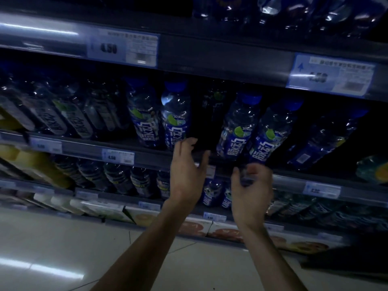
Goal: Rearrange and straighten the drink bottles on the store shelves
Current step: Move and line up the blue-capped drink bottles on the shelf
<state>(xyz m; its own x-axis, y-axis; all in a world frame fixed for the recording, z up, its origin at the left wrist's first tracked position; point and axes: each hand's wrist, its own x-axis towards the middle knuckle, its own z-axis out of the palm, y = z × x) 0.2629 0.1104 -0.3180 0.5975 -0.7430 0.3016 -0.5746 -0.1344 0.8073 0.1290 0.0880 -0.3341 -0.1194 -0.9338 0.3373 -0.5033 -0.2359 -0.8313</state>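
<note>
left hand [185,175], right hand [252,185] — both empty, bottles [176,114]

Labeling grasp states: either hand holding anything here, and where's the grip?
Nothing is held. The left hand is open at the gap between the blue bottles; the right hand is curled, blurred, and empty at the shelf edge.

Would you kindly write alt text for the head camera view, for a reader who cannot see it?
Two bare hands, left hand and right hand, reach open toward a dark gap in a row of blue-capped drink bottles on a dim store shelf. Price tags line the shelf edges.
</note>
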